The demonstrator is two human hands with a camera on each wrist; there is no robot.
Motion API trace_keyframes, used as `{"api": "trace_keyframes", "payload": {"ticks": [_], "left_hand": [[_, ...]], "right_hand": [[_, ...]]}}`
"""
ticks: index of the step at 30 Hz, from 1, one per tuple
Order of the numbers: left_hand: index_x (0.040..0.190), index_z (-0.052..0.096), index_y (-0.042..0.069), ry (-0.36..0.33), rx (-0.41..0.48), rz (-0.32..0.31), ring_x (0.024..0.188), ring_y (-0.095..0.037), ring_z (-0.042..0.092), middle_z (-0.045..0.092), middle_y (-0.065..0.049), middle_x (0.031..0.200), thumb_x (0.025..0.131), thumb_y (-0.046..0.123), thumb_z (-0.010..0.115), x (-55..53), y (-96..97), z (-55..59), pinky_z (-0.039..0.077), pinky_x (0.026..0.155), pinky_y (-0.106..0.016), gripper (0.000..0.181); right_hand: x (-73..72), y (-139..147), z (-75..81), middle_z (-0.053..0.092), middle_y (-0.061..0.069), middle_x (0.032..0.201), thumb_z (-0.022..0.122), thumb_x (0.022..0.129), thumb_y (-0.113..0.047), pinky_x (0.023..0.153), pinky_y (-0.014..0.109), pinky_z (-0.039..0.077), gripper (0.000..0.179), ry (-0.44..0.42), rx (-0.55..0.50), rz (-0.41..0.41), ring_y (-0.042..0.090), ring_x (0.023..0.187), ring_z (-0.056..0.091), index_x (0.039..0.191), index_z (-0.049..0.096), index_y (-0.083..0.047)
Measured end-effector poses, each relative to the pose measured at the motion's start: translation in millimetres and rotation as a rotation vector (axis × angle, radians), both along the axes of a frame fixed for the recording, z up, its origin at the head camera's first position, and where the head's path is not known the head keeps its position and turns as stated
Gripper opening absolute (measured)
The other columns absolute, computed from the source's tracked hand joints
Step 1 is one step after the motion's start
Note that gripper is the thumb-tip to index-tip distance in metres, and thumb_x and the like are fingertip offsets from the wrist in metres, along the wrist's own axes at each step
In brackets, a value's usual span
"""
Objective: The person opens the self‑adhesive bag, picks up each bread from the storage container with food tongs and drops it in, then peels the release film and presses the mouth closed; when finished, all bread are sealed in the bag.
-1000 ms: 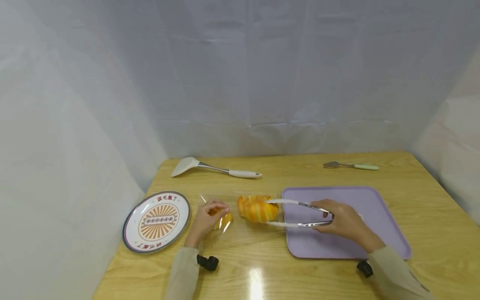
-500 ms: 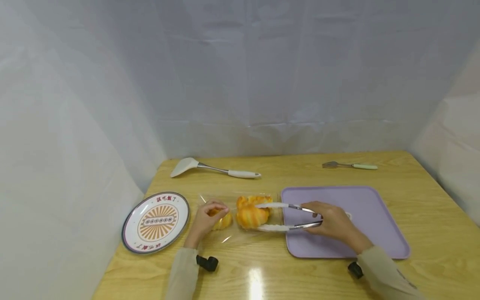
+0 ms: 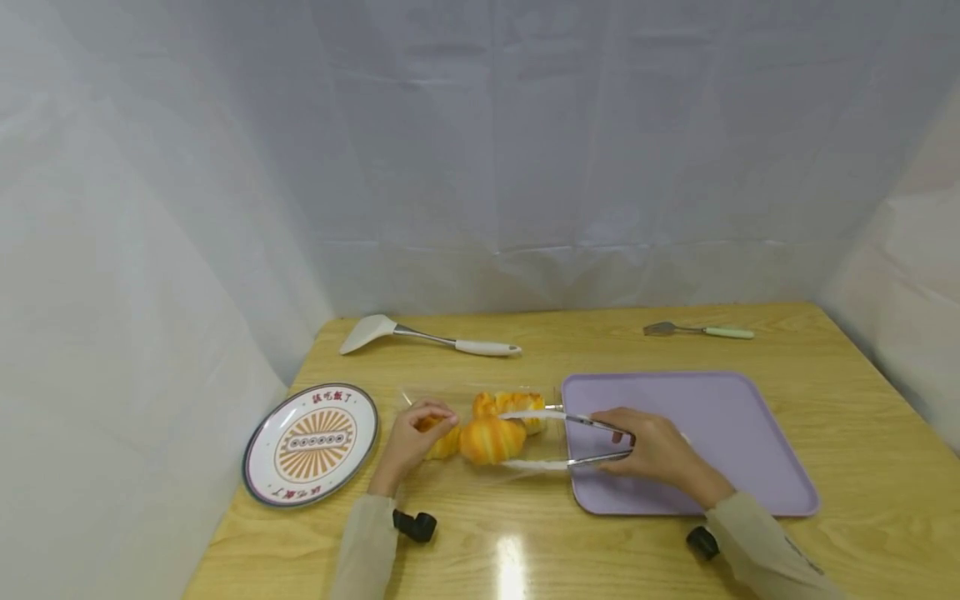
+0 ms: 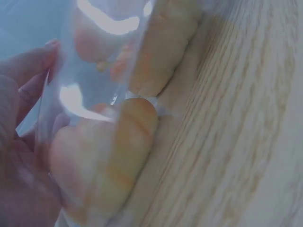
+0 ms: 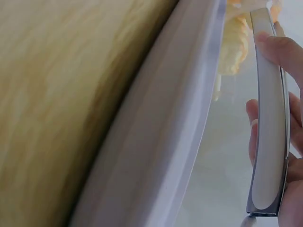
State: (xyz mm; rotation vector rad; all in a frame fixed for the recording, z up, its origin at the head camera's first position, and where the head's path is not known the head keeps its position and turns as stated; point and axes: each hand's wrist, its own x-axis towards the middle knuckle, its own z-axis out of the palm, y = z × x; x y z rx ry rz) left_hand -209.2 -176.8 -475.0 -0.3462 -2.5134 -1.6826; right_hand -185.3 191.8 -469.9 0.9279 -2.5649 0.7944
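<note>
My left hand pinches the upper film of a clear plastic bag lying on the table. Inside it is one bread roll, partly covered by that hand in the head view. Another roll with orange stripes sits to its right, and a third, knobbly bread lies behind. My right hand grips metal tongs with white tips. The tongs reach left from above the purple tray into the bag's mouth, their spread tips at the right side of the striped roll.
A white plate with red characters and a sunburst pattern stands at the left. Toward the back lie a white spatula and a fork with a pale green handle. Grey-white sheeting hangs behind the table.
My right hand and the tongs have moved left, carrying the striped roll deeper into the bag toward my left hand. The knobbly bread behind now shows more. My left hand has stayed put.
</note>
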Motion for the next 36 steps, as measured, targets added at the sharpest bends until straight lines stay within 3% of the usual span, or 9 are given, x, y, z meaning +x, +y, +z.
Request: {"api": "trace_keyframes", "payload": {"ticks": [3,6,13,17,23,36], "left_hand": [[0.09,0.074,-0.001,0.018,0.009,0.003,0.099,-0.004,0.055,0.067,-0.016,0.105,0.086,0.005,0.073,-4.3,-2.2,-8.6,0.043,0.093,-0.022,0.008],[0.089,0.075,0.0,0.036,0.021,-0.013,0.099,-0.005,0.055,0.067,-0.016,0.104,0.085,0.006,0.074,-5.7,-3.2,-12.0,0.041,0.094,-0.021,0.008],[0.089,0.076,0.001,0.003,0.018,-0.021,0.1,-0.008,0.056,0.067,-0.014,0.103,0.084,0.008,0.075,-6.3,-4.6,-11.0,0.039,0.099,-0.025,0.009],[0.089,0.076,0.001,-0.001,0.009,-0.02,0.101,-0.01,0.057,0.067,-0.014,0.104,0.085,0.009,0.074,-5.8,-4.2,-10.2,0.039,0.101,-0.028,0.009],[0.089,0.076,0.003,-0.024,0.011,-0.019,0.102,-0.01,0.056,0.067,-0.012,0.105,0.085,0.011,0.075,-6.1,-2.7,-11.5,0.037,0.105,-0.036,0.009],[0.088,0.077,0.004,-0.038,-0.002,-0.007,0.104,-0.016,0.056,0.067,-0.01,0.104,0.084,0.012,0.076,-5.8,-1.6,-11.6,0.038,0.105,-0.038,0.008]], "right_hand": [[1.0,-2,2.6,0.071,0.005,0.091,0.092,0.062,-0.021,0.056,0.018,0.047,0.062,-0.07,0.001,-0.01,0.004,0.069,0.059,0.118,0.068,-0.007],[0.8,-2,6.2,0.072,0.006,0.097,0.091,0.063,-0.022,0.058,0.019,0.048,0.062,-0.085,0.053,0.0,0.004,0.07,0.06,0.118,0.068,-0.007],[-4.7,-2,21.1,0.072,0.004,0.104,0.089,0.065,-0.03,0.061,0.021,0.046,0.065,-0.155,0.174,0.022,0.003,0.072,0.058,0.122,0.067,-0.009],[-5.7,0,24.4,0.07,0.005,0.112,0.089,0.066,-0.033,0.062,0.021,0.047,0.069,-0.152,0.204,0.014,0.008,0.077,0.061,0.126,0.064,-0.009],[-5.7,6,26.9,0.069,0.007,0.118,0.089,0.066,-0.032,0.065,0.023,0.05,0.074,-0.143,0.215,-0.003,0.012,0.083,0.064,0.13,0.061,-0.009],[-12.2,13,17.9,0.071,0.009,0.115,0.089,0.067,-0.03,0.065,0.022,0.051,0.066,-0.162,0.171,0.014,0.01,0.08,0.066,0.125,0.065,-0.008]]}}
